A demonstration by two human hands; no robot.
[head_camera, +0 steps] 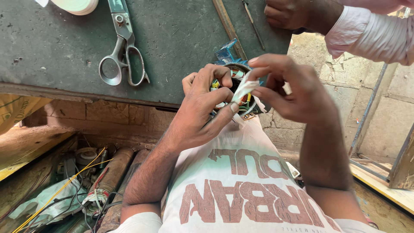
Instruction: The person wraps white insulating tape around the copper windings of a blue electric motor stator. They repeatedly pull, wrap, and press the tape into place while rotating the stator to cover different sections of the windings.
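Note:
A round motor stator (236, 73) with coloured wires and a blue metal housing rests at the edge of the dark workbench (177, 39), against my body. My left hand (202, 108) grips its near side, thumb and fingers pinching a white strip of insulating paper (245, 88). My right hand (288, 86) holds the same strip from the right, fingertips over the windings. Most of the stator is hidden behind both hands.
Large metal scissors (124, 51) lie on the bench to the left, a white tape roll (77, 5) at the top edge. Metal rods (228, 26) lie beside another person's hand (297, 15) in a pink sleeve. Cylindrical motor parts and yellow wires (86, 181) lie below left.

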